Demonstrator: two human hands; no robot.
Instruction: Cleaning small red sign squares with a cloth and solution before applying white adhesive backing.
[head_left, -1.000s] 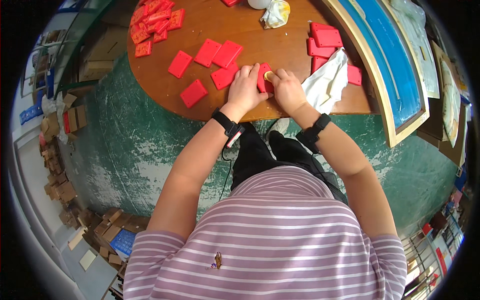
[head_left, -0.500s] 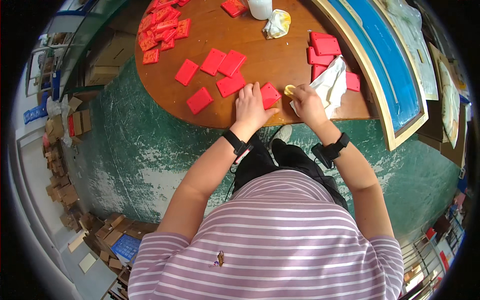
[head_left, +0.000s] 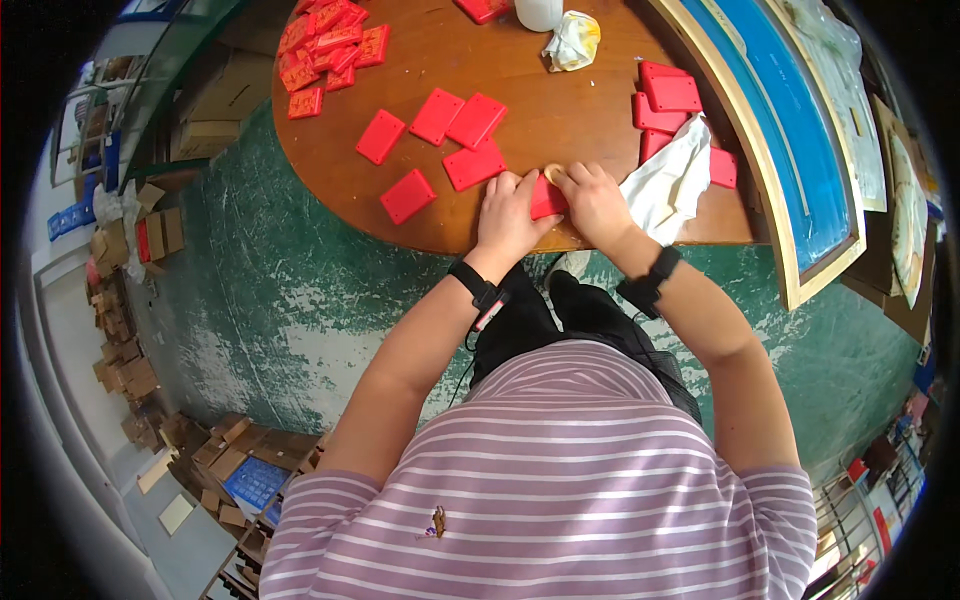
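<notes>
A flat red plastic case (head_left: 546, 200) lies on the wooden table (head_left: 570, 110) near its front edge. My left hand (head_left: 508, 213) grips its left side, with the thumb along the near edge. A small pale-yellow pad (head_left: 554, 174), perhaps a sponge or folded cloth, is pinched in the fingers of my right hand (head_left: 594, 207) and rests on the case's upper part. My fingers cover much of the case. Just left of it are several more red plastic cases (head_left: 473, 164), lying flat. A crumpled white cloth (head_left: 668, 185) spreads to the right of my right hand.
More red cases (head_left: 672, 92) are stacked beyond the cloth. A wood-framed blue screen (head_left: 790, 150) borders the table's right side. At the far left sits a pile of red printed pieces (head_left: 330, 42). A white container (head_left: 539, 12) and a stained wad (head_left: 573, 42) stand at the back.
My right hand has moved left, bringing the yellow pad from beside the red case onto it. My left hand still holds the case. The view has shifted slightly.
</notes>
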